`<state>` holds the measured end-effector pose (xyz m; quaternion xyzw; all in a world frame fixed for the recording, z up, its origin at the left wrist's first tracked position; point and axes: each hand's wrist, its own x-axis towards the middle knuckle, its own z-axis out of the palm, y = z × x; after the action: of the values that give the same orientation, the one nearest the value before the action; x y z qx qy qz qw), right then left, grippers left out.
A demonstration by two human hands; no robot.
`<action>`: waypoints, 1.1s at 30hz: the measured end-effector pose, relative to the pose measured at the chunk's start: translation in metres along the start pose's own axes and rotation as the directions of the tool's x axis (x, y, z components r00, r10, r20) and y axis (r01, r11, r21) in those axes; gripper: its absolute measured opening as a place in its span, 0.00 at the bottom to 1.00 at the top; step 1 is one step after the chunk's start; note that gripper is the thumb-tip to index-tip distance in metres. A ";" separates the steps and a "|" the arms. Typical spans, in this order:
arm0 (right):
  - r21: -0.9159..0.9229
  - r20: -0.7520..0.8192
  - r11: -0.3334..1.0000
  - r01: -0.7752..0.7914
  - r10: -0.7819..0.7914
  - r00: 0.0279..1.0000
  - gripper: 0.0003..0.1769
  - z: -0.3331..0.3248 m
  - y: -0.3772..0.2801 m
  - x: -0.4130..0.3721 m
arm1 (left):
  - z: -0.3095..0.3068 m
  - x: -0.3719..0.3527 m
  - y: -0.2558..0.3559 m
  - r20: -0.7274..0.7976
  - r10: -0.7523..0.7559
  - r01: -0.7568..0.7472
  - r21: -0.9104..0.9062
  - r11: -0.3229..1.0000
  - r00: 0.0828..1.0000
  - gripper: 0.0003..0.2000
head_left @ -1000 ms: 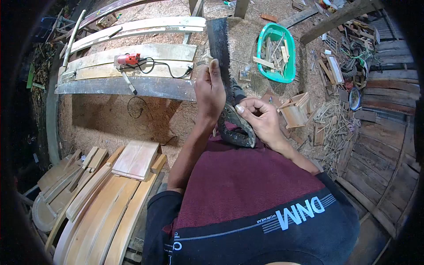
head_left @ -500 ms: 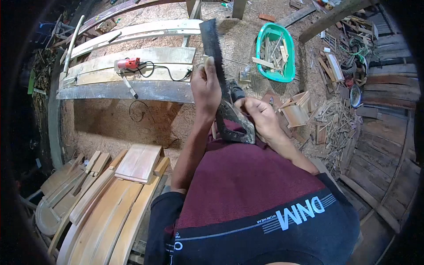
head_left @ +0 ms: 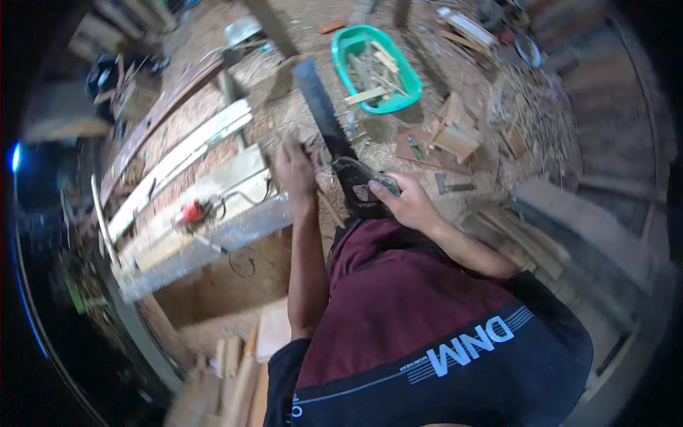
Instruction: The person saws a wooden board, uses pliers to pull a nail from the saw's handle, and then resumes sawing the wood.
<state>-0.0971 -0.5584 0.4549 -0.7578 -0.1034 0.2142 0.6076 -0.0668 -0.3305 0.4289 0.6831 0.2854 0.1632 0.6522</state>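
A hand saw with a black handle and a dark toothed blade points up and away from my body. My right hand is wrapped round its handle, near my lap. My left hand is off the saw, to the left of the blade, and blurred by motion; whether its fingers hold anything is not clear. A thin wooden stick shows between my left wrist and the saw handle.
A green tub of wood scraps stands ahead. Left are long boards with a red power tool and its cord. Pliers, a hammer-like tool and a wooden box piece lie to the right. Planks lie at lower left.
My left hand has let go of the saw blade and moved left. The view has turned, so the tub and boards appear shifted left. My right hand stays at the saw handle.
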 end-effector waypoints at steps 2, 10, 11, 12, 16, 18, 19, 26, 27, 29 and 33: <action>-0.079 -0.136 0.996 -0.030 0.019 0.990 0.24 -0.013 0.015 -0.006 | 0.022 -0.004 -0.019 0.069 -0.018 0.011 0.093 0.996 0.997 0.22; -0.074 -0.412 0.946 -0.317 0.260 0.873 0.25 -0.053 0.194 0.003 | 0.125 -0.022 -0.211 0.492 -0.044 -0.293 0.585 0.756 0.869 0.16; -0.039 -0.435 0.932 -0.360 0.309 0.846 0.25 -0.059 0.221 0.006 | 0.144 -0.016 -0.246 0.545 0.008 -0.383 0.578 0.720 0.838 0.15; -0.055 -0.471 0.911 -0.409 0.337 0.815 0.21 -0.064 0.257 0.011 | 0.163 -0.009 -0.281 0.599 0.058 -0.472 0.564 0.678 0.799 0.15; -0.081 -0.458 0.899 -0.431 0.350 0.817 0.21 -0.089 0.444 0.040 | 0.247 0.029 -0.424 0.720 -0.007 -0.588 0.573 0.571 0.694 0.15; -0.205 -0.424 0.883 -0.422 0.308 0.851 0.22 -0.106 0.526 0.061 | 0.282 0.046 -0.501 0.759 -0.106 -0.617 0.595 0.515 0.642 0.16; -0.187 -0.384 0.889 -0.418 0.325 0.864 0.22 -0.117 0.559 0.075 | 0.302 0.059 -0.534 0.806 -0.228 -0.648 0.579 0.495 0.546 0.16; -0.190 -0.382 0.954 -0.233 0.146 0.912 0.21 -0.129 0.778 0.152 | 0.350 0.105 -0.729 0.917 -0.381 -0.882 0.274 0.384 0.118 0.23; -0.129 -0.410 0.967 -0.219 0.149 0.900 0.21 -0.125 0.798 0.158 | 0.351 0.111 -0.749 0.936 -0.336 -0.894 0.237 0.379 0.106 0.23; -0.013 -0.470 0.985 -0.172 0.145 0.871 0.22 -0.115 0.827 0.173 | 0.354 0.125 -0.779 0.970 -0.231 -0.921 0.156 0.357 0.075 0.25; 0.044 -0.605 0.998 -0.034 0.054 0.794 0.18 -0.106 0.862 0.191 | 0.364 0.136 -0.797 0.947 -0.313 -0.988 -0.025 0.151 -0.071 0.24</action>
<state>0.0308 -0.7789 -0.3966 -0.7792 0.1173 -0.0240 0.6153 0.1150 -0.5498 -0.4111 0.8512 -0.4598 -0.2498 0.0401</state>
